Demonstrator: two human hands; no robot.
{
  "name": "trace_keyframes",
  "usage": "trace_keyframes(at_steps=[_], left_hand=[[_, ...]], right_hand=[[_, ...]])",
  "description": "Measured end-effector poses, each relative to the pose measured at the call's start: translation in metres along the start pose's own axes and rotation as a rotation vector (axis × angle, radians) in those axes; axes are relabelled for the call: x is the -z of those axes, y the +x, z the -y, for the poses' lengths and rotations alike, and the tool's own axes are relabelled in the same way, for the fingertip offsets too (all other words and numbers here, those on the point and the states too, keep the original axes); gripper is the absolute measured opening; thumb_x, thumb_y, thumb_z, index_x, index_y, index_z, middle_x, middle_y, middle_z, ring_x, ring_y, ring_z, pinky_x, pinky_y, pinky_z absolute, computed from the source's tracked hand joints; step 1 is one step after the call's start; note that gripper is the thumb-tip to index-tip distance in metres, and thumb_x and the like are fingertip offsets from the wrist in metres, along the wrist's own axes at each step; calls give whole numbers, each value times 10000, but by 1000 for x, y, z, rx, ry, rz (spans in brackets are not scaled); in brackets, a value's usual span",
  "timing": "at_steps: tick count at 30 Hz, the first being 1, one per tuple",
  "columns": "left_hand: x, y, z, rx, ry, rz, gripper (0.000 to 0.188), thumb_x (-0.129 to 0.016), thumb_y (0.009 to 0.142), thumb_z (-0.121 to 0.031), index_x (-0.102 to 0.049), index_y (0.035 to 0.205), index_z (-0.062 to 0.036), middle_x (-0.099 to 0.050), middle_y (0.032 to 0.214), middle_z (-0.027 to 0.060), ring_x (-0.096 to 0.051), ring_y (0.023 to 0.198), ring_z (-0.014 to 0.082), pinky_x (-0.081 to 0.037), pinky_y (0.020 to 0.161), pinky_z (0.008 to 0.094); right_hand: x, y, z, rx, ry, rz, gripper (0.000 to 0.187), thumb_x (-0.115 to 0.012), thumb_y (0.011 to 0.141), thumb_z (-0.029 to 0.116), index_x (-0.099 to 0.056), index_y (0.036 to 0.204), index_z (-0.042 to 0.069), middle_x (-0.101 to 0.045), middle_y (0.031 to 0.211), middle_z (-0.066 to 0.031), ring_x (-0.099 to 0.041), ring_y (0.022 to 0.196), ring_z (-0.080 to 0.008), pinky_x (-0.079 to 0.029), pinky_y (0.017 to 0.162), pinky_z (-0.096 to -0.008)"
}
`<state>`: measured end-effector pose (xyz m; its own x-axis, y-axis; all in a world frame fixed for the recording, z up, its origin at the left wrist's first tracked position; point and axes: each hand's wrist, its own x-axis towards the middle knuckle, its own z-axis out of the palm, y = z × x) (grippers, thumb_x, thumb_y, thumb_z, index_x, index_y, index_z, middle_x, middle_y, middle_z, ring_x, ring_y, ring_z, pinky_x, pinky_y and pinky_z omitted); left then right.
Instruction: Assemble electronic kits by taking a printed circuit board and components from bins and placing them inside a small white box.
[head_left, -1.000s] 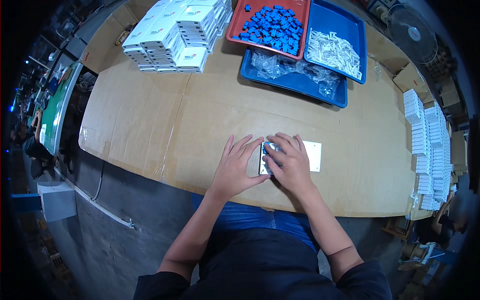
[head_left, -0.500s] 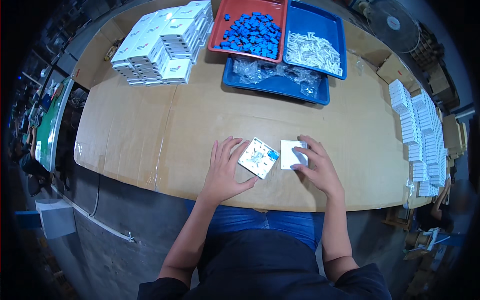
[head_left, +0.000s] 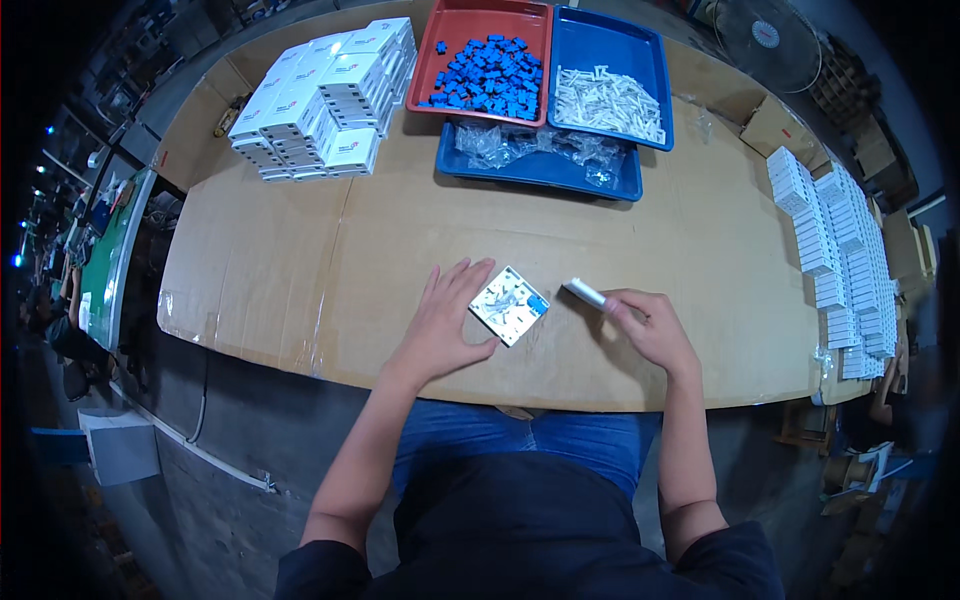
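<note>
A white square housing (head_left: 508, 312) lies face up on the table, turned cornerwise, with small parts inside and a blue piece at its right corner. My left hand (head_left: 442, 320) curves around its left corner, fingers and thumb spread apart; whether the tips touch its edges is hard to tell. To the right, my right hand (head_left: 650, 330) pinches a thin white square cover (head_left: 585, 293) between thumb and fingers. The cover is raised and tilted, so mostly its edge shows.
Cardboard covers the table (head_left: 400, 230). At the back stand a red tray (head_left: 427, 60) of blue pieces, a blue tray (head_left: 655, 75) of white pieces, and a lower blue tray (head_left: 540, 184) with clear plastic bags. White boxes (head_left: 320, 95) are stacked back left, white stacks (head_left: 835, 260) at right.
My right hand has lifted the white cover from the table and tipped it up on edge. The left hand stays around the housing. The whole view has shifted slightly.
</note>
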<state>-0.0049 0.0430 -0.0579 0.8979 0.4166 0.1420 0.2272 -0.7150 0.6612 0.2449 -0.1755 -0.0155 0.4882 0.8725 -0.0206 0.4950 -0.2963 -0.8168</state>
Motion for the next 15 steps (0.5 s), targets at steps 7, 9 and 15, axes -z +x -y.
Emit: trace_keyframes(at_steps=[7, 9, 15], left_hand=[[-5, 13, 2, -3, -86, 161, 1003, -853, 704, -378, -425, 1566, -98, -462, 1594, 139, -308, 1546, 367, -87, 1293, 586], [-11, 12, -1, -13, -103, 154, 1004, -861, 699, -393, -437, 1560, -98, -470, 1591, 130, -304, 1549, 363, -72, 1295, 585], [-15, 8, -5, -66, -41, 72, 1018, -878, 698, -430, -445, 1555, -93, -490, 1564, 146, -315, 1544, 340, -45, 1295, 583]], right_hand=[[3, 1, -40, -134, -100, -152, 308, -611, 1038, 201, -692, 922, -73, -687, 847, -186, -621, 680, -238, -495, 675, -378], [-5, 3, -44, -105, -124, -247, 255, -635, 1012, 197, -716, 1018, -44, -700, 1011, -195, -668, 847, -292, -530, 765, -379], [-33, -6, -22, 140, -441, -315, 465, -782, 883, 304, -701, 1260, 45, -636, 1309, -186, -592, 1234, -380, -500, 1033, -451]])
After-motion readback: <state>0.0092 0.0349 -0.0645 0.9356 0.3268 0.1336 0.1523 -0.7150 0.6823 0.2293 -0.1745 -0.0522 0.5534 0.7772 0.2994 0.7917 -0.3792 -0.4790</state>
